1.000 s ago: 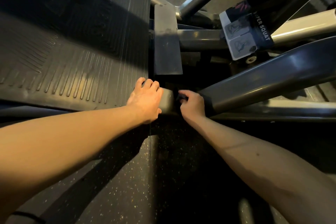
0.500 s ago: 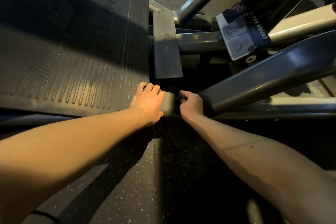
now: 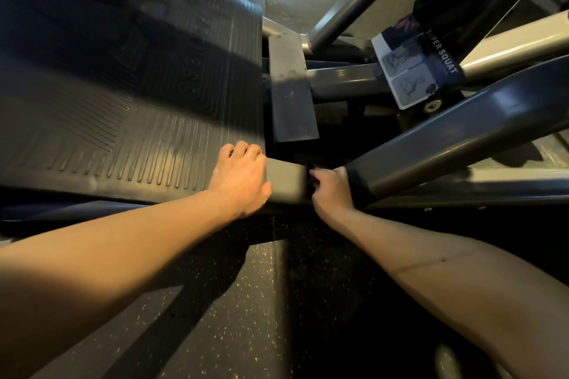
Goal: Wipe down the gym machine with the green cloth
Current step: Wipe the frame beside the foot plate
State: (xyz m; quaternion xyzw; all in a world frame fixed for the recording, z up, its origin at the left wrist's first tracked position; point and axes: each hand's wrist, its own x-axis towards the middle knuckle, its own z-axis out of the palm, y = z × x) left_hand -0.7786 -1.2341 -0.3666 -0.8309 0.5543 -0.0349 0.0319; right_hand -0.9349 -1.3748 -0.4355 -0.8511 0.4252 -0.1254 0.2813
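Left hand (image 3: 238,178) curls over the corner of the ribbed rubber footplate (image 3: 123,120), gripping it. Right hand (image 3: 332,188) pinches a dark bunched-up cloth (image 3: 311,171) against the smooth grey steel tube (image 3: 286,181). It's too shadowy there to make out the colour.

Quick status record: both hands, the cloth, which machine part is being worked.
left hand: rests on footplate corner, fingers curled over its edge
right hand: curled at the frame bar joint, gripping a dark wad
cloth: probably that wad; green not discernible in shadow
label: reads SUPER SQUAT
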